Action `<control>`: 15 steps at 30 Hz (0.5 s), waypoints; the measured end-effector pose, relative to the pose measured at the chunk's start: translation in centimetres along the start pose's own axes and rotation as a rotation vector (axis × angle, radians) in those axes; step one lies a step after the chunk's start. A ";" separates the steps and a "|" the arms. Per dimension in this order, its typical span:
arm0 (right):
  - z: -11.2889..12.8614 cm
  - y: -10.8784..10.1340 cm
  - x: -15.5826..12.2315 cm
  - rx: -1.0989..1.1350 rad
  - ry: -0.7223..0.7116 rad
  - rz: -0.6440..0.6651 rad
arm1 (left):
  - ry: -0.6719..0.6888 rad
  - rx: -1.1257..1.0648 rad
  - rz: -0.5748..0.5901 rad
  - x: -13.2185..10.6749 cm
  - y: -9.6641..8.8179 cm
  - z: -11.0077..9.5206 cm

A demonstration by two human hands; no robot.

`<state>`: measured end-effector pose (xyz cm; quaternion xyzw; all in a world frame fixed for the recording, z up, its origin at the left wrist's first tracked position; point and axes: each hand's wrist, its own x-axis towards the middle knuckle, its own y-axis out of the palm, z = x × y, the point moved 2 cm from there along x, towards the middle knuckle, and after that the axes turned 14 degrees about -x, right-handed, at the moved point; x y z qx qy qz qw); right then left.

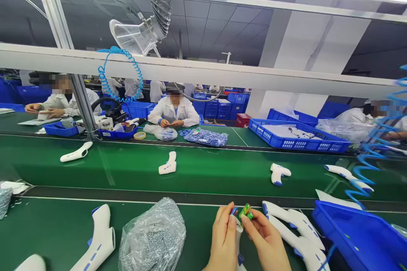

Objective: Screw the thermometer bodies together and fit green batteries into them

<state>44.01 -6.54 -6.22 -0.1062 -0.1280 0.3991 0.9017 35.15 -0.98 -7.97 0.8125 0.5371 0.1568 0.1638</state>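
Note:
My left hand (223, 237) is wrapped round a white handheld thermometer gun (238, 232), whose open handle end points up. A small blue part (234, 211) shows at the fingertips of that hand. In my right hand (266, 237), thumb and fingers pinch green batteries (244, 210) right beside the handle opening. Whether a battery is partly inside cannot be made out. Close to my right hand lie more white thermometer guns (294, 230). Left of my hands sits a clear plastic bag (152, 237) full of small silvery parts, and farther left another thermometer gun (98, 241).
A blue tray (365, 237) stands at the right, with a coiled blue hose (370, 152) hanging near it. Thermometer guns, one of them here (168, 164), lie spaced along the green conveyor belt (206, 169). Across it, a co-worker (173, 112) sits behind bags of parts.

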 end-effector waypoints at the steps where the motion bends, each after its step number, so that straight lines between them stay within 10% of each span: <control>1: 0.0 0.0 0.0 0.002 -0.008 0.004 | -0.005 -0.012 0.008 0.0 0.1 0.0; 15: -0.4 -1.5 1.0 -0.130 -0.123 0.153 | 0.037 -0.013 0.126 -0.3 0.2 0.0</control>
